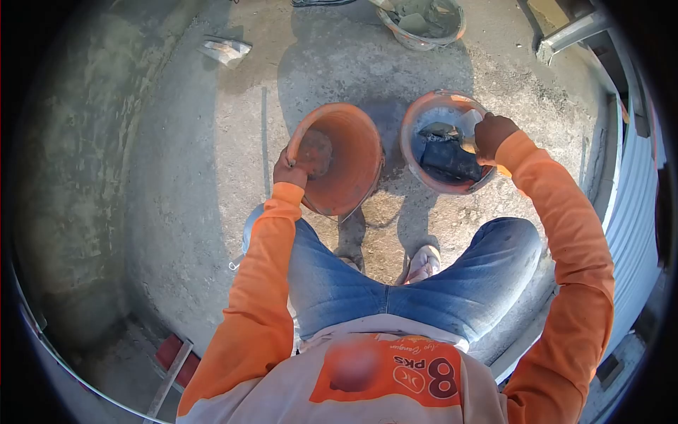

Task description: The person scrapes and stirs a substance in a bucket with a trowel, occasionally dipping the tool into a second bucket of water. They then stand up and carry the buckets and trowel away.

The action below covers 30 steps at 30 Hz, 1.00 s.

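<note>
- Two round orange plastic buckets in use: one tilted orange plastic bucket (pixel 353 152), one orange plastic bucket with a greyish-white inside (pixel 408 141). Both are in front of my legs, over the rough grey concrete floor (pixel 240 134).
- Left hand (pixel 291 169): clenched on the left rim of the tilted bucket. Inside looks empty, pale stain on base.
- Right hand (pixel 492 136): fingers curled at the second bucket's right rim, beside a pale flat piece (pixel 468 121). Can't tell which it grips, rim or piece.
- Second bucket has dark, wet-looking contents (pixel 450 159); exact stuff unclear.
- Step in hand, my judgement: steadying the tilted bucket left-handed while the right hand works at the second one.
- Next move calls for, I'd say: firm left rim grip, tilt controlled, right wrist free of the rim.
- Tilted bucket's direction: mouth up, leaning towards me and slightly right; long axis, base to mouth, runs from upper left to lower right. Can't tell if its base touches the floor.
- Second bucket: mouth up, axis near vertical.
- Floor's far edge: third bucket with grey mix (pixel 459 32). Floor's far left: crumpled whitish packet (pixel 226 51).
</note>
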Each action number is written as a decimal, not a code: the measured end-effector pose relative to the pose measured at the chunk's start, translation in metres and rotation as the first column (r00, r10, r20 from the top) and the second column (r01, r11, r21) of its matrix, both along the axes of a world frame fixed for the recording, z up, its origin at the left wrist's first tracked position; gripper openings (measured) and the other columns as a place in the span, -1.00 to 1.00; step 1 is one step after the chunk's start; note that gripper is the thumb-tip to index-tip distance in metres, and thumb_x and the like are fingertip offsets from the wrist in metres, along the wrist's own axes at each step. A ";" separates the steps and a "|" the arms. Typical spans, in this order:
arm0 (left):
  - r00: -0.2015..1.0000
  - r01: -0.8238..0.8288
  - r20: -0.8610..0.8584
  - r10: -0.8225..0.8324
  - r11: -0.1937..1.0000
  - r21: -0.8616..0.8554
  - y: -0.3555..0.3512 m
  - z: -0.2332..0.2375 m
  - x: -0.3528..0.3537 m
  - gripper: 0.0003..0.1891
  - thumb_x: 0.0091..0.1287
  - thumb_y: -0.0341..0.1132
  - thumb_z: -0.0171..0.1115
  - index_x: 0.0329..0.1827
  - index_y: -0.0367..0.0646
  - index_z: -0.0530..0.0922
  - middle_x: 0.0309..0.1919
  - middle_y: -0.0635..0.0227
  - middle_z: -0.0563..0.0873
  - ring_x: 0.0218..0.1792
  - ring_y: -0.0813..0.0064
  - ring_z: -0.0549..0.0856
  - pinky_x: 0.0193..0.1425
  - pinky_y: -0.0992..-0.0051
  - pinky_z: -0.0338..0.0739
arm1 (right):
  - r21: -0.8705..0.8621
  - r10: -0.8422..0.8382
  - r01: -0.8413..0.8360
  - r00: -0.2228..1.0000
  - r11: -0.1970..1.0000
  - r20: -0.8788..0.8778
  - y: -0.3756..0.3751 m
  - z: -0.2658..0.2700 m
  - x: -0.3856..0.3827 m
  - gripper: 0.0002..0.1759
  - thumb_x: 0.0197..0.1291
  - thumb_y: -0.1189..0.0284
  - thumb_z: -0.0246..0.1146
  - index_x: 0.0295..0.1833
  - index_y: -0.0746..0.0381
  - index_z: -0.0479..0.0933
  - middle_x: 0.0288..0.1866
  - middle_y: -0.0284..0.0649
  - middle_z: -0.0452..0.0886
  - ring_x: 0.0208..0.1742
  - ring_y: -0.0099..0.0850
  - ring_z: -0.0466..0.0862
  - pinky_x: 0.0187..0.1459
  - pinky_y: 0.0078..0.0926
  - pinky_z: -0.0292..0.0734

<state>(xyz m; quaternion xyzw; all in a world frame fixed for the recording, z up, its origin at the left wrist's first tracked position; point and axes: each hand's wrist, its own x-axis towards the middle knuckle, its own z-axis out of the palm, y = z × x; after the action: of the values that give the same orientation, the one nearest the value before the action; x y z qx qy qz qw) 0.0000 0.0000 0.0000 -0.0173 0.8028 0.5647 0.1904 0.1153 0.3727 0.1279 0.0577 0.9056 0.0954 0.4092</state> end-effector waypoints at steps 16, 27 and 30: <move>0.962 -0.091 -0.265 0.071 0.994 -0.063 -0.009 -0.009 0.013 -0.65 0.15 -0.44 0.08 0.03 -0.23 0.51 -0.24 0.24 0.65 -0.23 0.48 0.61 -0.15 0.47 0.51 | -0.632 -0.509 0.649 0.406 -0.424 0.759 -0.205 -0.088 0.047 -0.61 0.16 0.39 0.13 0.00 0.45 0.30 -0.32 -0.05 0.54 -0.45 -0.40 0.64 -0.53 -0.44 0.56; 0.942 -0.121 -0.321 0.099 0.992 -0.048 -0.013 -0.012 0.016 -0.82 0.25 -0.38 0.15 -0.15 -0.26 0.56 -0.41 0.40 0.61 -0.39 0.62 0.51 -0.24 0.58 0.45 | -0.790 -0.876 0.541 0.184 -0.289 0.447 -0.285 -0.117 -0.007 -0.47 0.08 0.27 0.13 0.03 0.50 0.43 -0.03 0.22 0.55 0.04 -0.05 0.59 0.03 -0.31 0.48; 0.936 -0.001 -0.352 -0.017 0.999 -0.049 -0.017 -0.012 0.019 -0.84 0.27 -0.34 0.19 -0.21 -0.26 0.56 -0.42 0.42 0.60 -0.38 0.64 0.50 -0.25 0.58 0.44 | -0.849 -0.889 0.493 0.281 -0.190 0.362 -0.287 -0.119 -0.005 -0.49 0.04 0.33 0.17 0.01 0.51 0.38 -0.16 0.19 0.57 -0.12 -0.06 0.64 -0.08 -0.25 0.50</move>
<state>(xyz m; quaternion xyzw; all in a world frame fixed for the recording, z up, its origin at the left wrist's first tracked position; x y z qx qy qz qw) 0.0187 -0.0170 -0.0120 0.0827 0.8374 0.5383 0.0454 0.1107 0.0859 0.0091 0.3547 0.6448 -0.6576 0.1608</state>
